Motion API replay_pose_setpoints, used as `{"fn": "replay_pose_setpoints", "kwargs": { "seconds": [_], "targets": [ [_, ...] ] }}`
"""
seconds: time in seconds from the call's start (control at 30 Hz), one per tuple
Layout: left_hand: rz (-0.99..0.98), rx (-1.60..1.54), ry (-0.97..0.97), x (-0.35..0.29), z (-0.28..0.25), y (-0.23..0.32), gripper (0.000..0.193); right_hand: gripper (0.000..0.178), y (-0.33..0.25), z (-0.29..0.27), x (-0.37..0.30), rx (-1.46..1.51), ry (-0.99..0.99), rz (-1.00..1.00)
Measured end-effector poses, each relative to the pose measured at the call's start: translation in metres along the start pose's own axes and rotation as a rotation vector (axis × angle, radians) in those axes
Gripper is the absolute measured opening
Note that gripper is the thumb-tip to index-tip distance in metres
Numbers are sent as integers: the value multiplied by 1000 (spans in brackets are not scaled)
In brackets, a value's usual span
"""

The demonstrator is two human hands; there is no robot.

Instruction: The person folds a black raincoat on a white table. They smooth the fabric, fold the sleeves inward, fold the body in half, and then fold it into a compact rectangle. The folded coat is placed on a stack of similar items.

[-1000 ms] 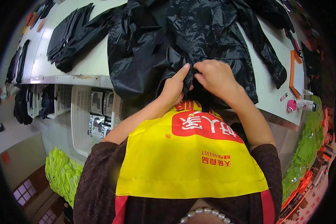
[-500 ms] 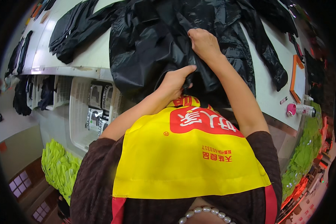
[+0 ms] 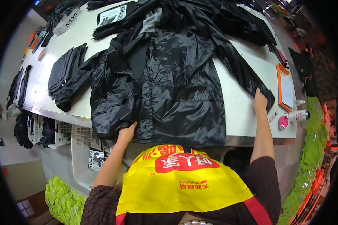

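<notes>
A shiny black jacket [image 3: 184,86] lies spread on the white table [image 3: 234,116], its front parted and its sleeves reaching out to both sides. At the near hem of the left front panel, my left hand [image 3: 127,133] is closed on the fabric, its fingertips partly hidden by the folds. Over on the right, my right hand [image 3: 260,102] grips the jacket's sleeve near the cuff, with the index finger lying along the cloth.
Folded black garments [image 3: 65,69] lie at the left, with a printed bag [image 3: 110,17] farther back. On the right are an orange-edged board [image 3: 285,88], a pink roll [image 3: 283,122] and a bottle [image 3: 299,115]. A white basket [image 3: 79,150] stands below the table edge.
Both hands were close together at the jacket's front; they have moved apart, left to the hem and right to the sleeve. The jacket now lies flatter, its front panels spread.
</notes>
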State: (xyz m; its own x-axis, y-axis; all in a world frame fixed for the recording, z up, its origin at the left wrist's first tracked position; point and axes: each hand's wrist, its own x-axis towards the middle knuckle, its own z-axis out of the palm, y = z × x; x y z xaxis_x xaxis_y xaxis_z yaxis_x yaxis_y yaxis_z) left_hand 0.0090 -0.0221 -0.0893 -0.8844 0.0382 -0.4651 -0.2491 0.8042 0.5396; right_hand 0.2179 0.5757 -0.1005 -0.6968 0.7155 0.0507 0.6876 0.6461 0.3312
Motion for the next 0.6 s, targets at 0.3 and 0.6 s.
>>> {"fn": "replay_pose_setpoints", "kwargs": {
  "seconds": [0.3, 0.6],
  "targets": [
    [128, 539, 10, 206, -120, -117, 57, 35, 58, -38, -187, 213, -704, -250],
    [413, 700, 269, 266, -110, -64, 44, 43, 146, 47, -290, -212, -1325, -152]
  ]
}}
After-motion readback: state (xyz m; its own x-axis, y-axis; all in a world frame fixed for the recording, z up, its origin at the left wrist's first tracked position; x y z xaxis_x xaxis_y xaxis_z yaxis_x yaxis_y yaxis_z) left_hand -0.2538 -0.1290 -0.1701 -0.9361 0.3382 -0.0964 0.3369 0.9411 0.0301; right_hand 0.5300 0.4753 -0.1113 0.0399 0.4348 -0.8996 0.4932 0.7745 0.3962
